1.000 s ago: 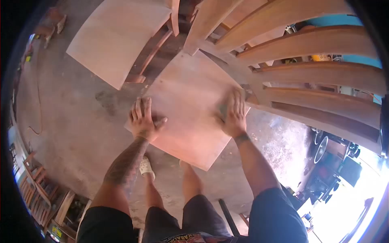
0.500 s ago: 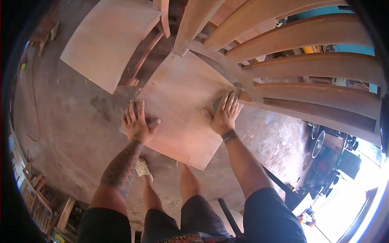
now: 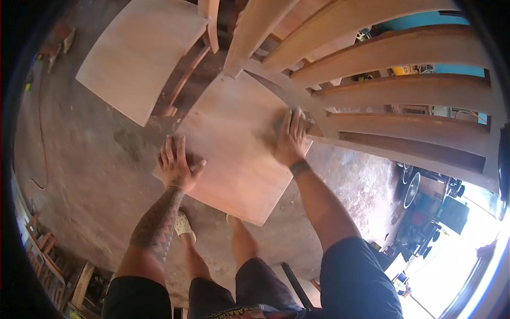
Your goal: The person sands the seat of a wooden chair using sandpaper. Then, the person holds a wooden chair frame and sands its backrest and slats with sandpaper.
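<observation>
A pale wooden chair seat [image 3: 234, 170] lies in front of me, joined to a slatted wooden backrest [image 3: 393, 90] on the right. My left hand [image 3: 176, 166] rests flat on the seat's left edge, fingers spread, holding nothing. Near the right edge, my right hand [image 3: 289, 139] presses down on a dark piece of sandpaper [image 3: 277, 125]. Motion blurs this hand, and its palm hides most of the sandpaper.
A second wooden seat [image 3: 143, 53] stands at the upper left. A cord [image 3: 42, 143] runs along the concrete floor [image 3: 90, 175]. Slatted wooden pieces [image 3: 45, 250] are at the lower left. A round metal-rimmed object [image 3: 411, 190] stands at the right, beside other clutter.
My right hand has shifted slightly on the seat and is now blurred, the sandpaper still under it. My left hand stays on the left edge. The whole view has shifted a little.
</observation>
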A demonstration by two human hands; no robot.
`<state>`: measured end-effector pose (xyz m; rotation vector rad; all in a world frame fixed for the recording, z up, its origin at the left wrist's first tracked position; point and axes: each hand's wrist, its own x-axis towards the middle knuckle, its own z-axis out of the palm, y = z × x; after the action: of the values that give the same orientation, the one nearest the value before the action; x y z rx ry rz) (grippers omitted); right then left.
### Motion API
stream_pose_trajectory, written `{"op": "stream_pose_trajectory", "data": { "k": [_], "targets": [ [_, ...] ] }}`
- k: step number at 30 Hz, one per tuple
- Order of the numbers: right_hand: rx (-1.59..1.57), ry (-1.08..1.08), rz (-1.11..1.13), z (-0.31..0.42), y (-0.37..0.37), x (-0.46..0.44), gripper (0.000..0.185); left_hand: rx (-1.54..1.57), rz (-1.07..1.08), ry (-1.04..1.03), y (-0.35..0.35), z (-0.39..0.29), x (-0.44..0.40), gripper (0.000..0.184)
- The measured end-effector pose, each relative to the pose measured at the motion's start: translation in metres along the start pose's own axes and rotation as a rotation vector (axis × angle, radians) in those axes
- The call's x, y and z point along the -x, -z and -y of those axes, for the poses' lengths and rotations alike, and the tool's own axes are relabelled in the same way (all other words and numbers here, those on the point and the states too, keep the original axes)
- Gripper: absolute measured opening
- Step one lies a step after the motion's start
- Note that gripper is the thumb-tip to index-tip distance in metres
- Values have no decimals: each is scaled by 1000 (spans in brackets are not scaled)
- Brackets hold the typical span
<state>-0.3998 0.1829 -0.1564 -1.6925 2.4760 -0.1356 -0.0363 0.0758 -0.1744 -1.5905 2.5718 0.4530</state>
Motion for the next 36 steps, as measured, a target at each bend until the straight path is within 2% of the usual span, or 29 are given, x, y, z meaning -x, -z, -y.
{"op": "stream_pose_trajectory", "data": {
  "k": [3, 6, 9, 10, 13, 15, 17, 20, 23, 25, 27, 30, 33, 34, 36],
  "targets": [
    [-78, -236, 307, 17, 29, -57, 110, -16, -32, -25, -2, -1, -2, 110],
    [-93, -112, -48, 0, -11, -45, 87, -20, -49, -41, -6, -1, 1, 110],
    [-314, 0, -110, -39, -28, -42, 68, -41, -34, -26, 0, 3, 0, 110],
    [-284, 10, -158, -42, -22, -39, 54, -41, -20, -22, 1, 0, 0, 110],
    [-258, 111, -135, -36, 0, -28, 48, -35, 14, 2, 4, -2, 0, 109],
    [-97, 341, -53, -25, 9, 1, 46, -24, 50, 36, 8, -4, 0, 109],
    [-113, 481, 51, -17, -16, 56, 51, 3, 61, 49, 7, -5, 0, 109],
    [-219, 420, 205, 10, 13, 83, 56, 36, 30, 48, 8, -1, -3, 109],
    [-392, 437, 16, 31, -20, 12, 60, 48, 14, 23, 12, -4, 4, 109],
    [-373, 404, -15, 64, -37, -53, 60, 17, -21, 5, 9, -2, 2, 108],
    [-289, 555, 1, 97, -36, -120, 63, 46, -50, -5, 8, -2, 0, 108],
    [-298, 797, 37, 109, -43, -176, 77, 74, -73, -16, 5, 2, 2, 106],
    [-210, 740, 80, 100, -21, -139, 92, 107, -78, -14, 5, 0, 4, 106],
    [-187, 692, 157, 97, -16, -117, 101, 113, -80, -9, 7, 2, 3, 106],
    [-195, 648, 247, 83, -13, -74, 107, 133, -99, -12, 8, 5, 4, 106]
  ]
}}
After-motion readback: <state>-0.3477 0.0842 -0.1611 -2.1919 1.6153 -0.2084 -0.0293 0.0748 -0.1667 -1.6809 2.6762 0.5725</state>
